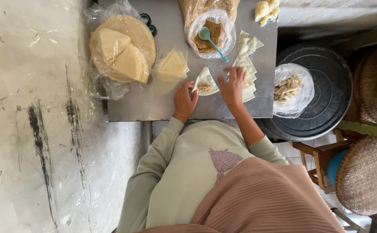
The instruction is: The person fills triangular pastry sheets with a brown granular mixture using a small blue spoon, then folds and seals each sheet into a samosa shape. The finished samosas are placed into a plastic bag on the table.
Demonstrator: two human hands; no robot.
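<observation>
A pale triangular wrapper (206,81) with a small heap of brown filling lies on the metal tabletop (167,103). My left hand (184,101) rests at the wrapper's near left edge, fingertips touching it. My right hand (233,84) hovers just right of it, fingers spread, over a row of folded filled wrappers (246,64). Neither hand holds anything. A plastic bag of brown crumbly filling (208,35) with a teal spoon (210,39) stands beyond the wrapper.
A bag of round and quartered wrapper sheets (121,49) and a small stack of cut triangles (172,64) lie at left. A bag of pale sticks (288,88) sits on a black lid (326,86). Woven baskets (365,172) and a wooden stool (320,162) stand at right.
</observation>
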